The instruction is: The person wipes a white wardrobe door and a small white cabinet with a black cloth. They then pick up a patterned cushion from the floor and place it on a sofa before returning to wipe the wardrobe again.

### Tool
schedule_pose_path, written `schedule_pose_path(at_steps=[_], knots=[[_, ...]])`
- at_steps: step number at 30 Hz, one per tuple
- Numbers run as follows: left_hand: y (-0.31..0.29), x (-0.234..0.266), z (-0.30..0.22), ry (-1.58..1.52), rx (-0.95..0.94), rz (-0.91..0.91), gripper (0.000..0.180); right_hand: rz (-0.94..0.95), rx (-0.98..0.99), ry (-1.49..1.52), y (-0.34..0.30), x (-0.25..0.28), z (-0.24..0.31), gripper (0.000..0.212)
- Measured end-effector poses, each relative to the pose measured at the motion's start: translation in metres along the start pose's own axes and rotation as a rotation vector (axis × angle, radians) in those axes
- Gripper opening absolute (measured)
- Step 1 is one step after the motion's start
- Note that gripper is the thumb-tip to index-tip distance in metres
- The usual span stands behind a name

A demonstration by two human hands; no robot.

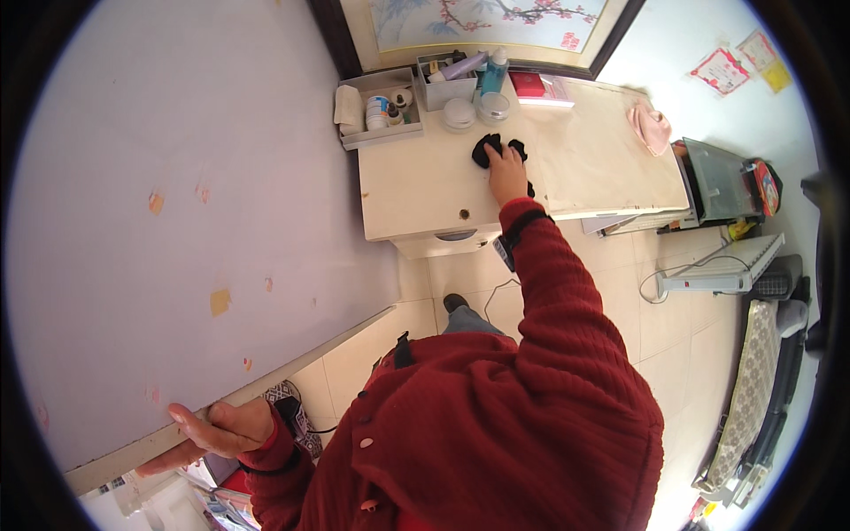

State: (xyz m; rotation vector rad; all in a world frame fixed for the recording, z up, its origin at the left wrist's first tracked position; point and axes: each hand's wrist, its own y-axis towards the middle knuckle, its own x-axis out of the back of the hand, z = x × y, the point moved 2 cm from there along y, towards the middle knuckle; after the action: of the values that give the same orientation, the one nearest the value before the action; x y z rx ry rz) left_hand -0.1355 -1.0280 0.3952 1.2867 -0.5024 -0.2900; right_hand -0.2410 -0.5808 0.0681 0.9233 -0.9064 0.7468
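My right hand [508,177] reaches forward over the cream cabinet top [425,186], its fingers closed on a bunched black cloth [486,149]. Part of the cloth lies hidden under the hand. A white jar [459,114] and a clear-lidded jar [493,108] stand just beyond it. At the lower left, my left hand [226,431] is open, with fingers stretched out at the edge of the pale wall [177,230]. Nothing shows in its grasp.
Behind the cloth are a white tray of bottles [379,140], a grey box [445,93], a blue pump bottle [494,73] and a red box [528,84]. A pink cloth [651,126] lies at the right. A white heater [722,270] stands on the tiled floor.
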Motion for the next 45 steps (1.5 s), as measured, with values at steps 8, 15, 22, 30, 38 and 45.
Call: schedule_pose_path(at_steps=[8, 15, 22, 30, 38, 45], knots=[[0.000, 0.008, 0.002, 0.093, -0.013, 0.081, 0.042, -0.003, -0.070, -0.042, 0.013, -0.011, 0.011, 0.042], [0.001, 0.010, 0.005, 0.005, 0.006, 0.107, 0.045, 0.153, 0.296, 0.101, -0.075, 0.018, 0.078, 0.043], [-0.001, 0.005, 0.001, -0.042, 0.027, 0.054, 0.039, 0.204, 0.436, 0.151, -0.076, 0.018, 0.105, 0.044], [-0.011, 0.001, -0.003, 0.265, -0.119, 0.099, 0.034, 0.144, 0.326, 0.067, 0.011, -0.057, 0.189, 0.039], [-0.005, 0.006, -0.007, 0.392, -0.166, 0.124, 0.035, 0.215, 0.485, 0.147, -0.046, -0.026, 0.189, 0.044], [0.006, 0.005, -0.001, 0.129, -0.104, 0.026, 0.038, 0.104, 0.470, 0.224, -0.079, 0.019, 0.081, 0.039]])
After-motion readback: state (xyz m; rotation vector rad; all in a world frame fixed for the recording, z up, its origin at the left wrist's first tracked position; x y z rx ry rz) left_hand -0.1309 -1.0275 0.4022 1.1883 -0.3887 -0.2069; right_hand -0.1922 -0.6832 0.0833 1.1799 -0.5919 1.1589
